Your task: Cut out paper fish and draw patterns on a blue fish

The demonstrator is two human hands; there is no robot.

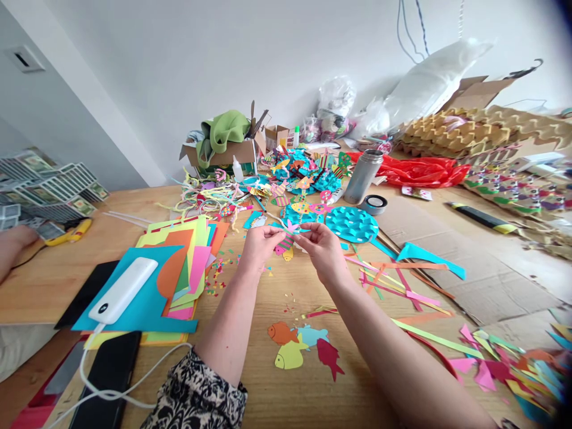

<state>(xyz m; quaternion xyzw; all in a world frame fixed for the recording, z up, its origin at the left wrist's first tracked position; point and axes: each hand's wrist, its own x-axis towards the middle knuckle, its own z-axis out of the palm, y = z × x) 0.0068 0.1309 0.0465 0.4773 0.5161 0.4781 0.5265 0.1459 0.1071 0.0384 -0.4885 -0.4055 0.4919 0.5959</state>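
My left hand (260,245) and my right hand (322,249) are raised together over the wooden table (290,393), fingers pinched. Between them they hold a small striped paper fish (286,243) with a pink fin on a thin white string. A yellow scrap hangs just below it. Several cut-out paper fish (304,351) in orange, blue, yellow and red lie flat on the table nearer to me, between my forearms.
A stack of coloured paper (183,268) with a white power bank (123,290) and cable lies at left. Paper strips (402,292) and scraps spread at right. Behind are teal paper discs (351,224), a metal flask (363,176), tape roll (374,204), boxes and egg trays (469,128).
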